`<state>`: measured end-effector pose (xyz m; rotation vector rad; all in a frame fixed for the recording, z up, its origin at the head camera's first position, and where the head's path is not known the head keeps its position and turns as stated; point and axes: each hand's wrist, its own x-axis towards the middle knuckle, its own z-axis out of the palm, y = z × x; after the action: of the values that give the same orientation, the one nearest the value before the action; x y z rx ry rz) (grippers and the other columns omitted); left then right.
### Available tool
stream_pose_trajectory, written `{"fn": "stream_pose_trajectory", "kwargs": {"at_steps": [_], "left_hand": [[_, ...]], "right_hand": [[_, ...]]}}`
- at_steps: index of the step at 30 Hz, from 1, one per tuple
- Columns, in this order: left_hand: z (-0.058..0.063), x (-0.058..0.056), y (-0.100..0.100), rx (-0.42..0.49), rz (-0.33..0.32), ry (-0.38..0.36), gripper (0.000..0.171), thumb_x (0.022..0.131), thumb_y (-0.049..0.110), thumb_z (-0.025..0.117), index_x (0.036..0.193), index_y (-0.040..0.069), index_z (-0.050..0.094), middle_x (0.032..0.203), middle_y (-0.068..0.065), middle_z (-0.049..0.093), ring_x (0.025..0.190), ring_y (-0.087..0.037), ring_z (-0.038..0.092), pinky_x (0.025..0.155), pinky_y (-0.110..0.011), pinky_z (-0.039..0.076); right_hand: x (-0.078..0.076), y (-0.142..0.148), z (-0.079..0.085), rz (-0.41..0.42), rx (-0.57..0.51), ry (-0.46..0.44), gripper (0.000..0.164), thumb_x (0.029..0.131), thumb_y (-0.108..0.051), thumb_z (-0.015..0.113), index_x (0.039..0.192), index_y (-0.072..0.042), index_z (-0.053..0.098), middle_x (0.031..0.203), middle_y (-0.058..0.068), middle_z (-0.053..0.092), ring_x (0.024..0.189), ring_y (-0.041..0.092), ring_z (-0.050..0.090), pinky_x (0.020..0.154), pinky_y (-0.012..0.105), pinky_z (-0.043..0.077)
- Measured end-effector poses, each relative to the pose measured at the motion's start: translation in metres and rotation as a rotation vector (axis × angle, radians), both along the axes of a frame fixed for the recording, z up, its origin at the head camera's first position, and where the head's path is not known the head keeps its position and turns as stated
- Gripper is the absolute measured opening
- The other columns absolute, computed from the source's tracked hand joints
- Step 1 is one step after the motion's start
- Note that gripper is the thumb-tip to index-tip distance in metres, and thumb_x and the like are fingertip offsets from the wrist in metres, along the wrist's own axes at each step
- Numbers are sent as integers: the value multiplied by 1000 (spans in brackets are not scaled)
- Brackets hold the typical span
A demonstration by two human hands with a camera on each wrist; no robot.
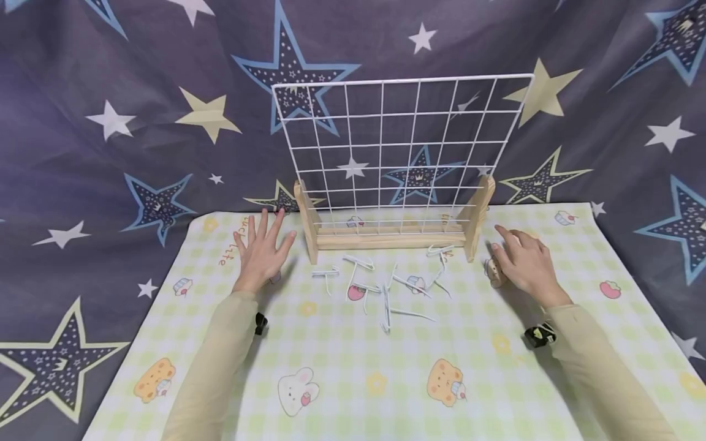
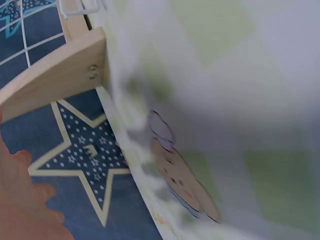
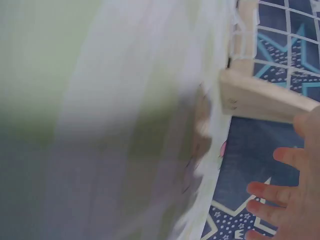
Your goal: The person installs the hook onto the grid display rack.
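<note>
A white wire grid panel (image 1: pixel 380 147) stands upright in a wooden stand (image 1: pixel 391 240) at the back of the table. In front of it lies a loose group of several white wire hooks (image 1: pixel 387 309). To the left of the stand, my left hand (image 1: pixel 260 256) is held with its fingers spread, holding nothing. My right hand (image 1: pixel 526 263) is to the stand's right, its fingers relaxed and nothing in its grasp. Both wrist views show the fingers apart from the stand's side pieces, with the left hand (image 2: pixel 27 200) and right hand (image 3: pixel 295 195) at the frame edges.
A green-and-white checked cloth (image 1: pixel 342 355) with cartoon prints covers the table. Behind and at both sides hangs a dark curtain (image 1: pixel 138 165) printed with stars. A dark wrist camera (image 1: pixel 540 335) sits on the right wrist.
</note>
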<state>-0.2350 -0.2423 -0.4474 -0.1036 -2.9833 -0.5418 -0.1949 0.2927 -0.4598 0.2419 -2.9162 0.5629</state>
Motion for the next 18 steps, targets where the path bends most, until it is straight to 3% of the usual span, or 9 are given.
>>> {"fn": "stream_pose_trajectory", "kwargs": {"at_steps": [7, 12, 18], "left_hand": [[10, -11, 14, 73, -22, 84, 67, 99, 62, 23, 156, 30, 11, 160, -13, 6, 144, -35, -7, 105, -62, -19], [21, -17, 24, 215, -73, 142, 64, 101, 57, 27, 156, 30, 12, 160, -13, 6, 145, -36, -3, 106, -61, -17], [31, -26, 34, 412, -145, 129, 61, 103, 51, 29, 157, 27, 10, 161, -12, 2, 144, -37, -6, 108, -63, -10]], "right_hand": [[8, -18, 2, 76, -71, 86, 40, 105, -22, 36, 138, -1, 47, 131, 32, 47, 121, 48, 42, 99, 66, 27], [9, -30, -2, 152, -115, 183, 33, 99, -9, 47, 128, 6, 53, 120, 32, 54, 109, 48, 52, 90, 61, 41], [12, -40, -2, 126, -182, 195, 35, 95, -6, 56, 125, 11, 54, 119, 32, 55, 87, 45, 60, 79, 58, 48]]}}
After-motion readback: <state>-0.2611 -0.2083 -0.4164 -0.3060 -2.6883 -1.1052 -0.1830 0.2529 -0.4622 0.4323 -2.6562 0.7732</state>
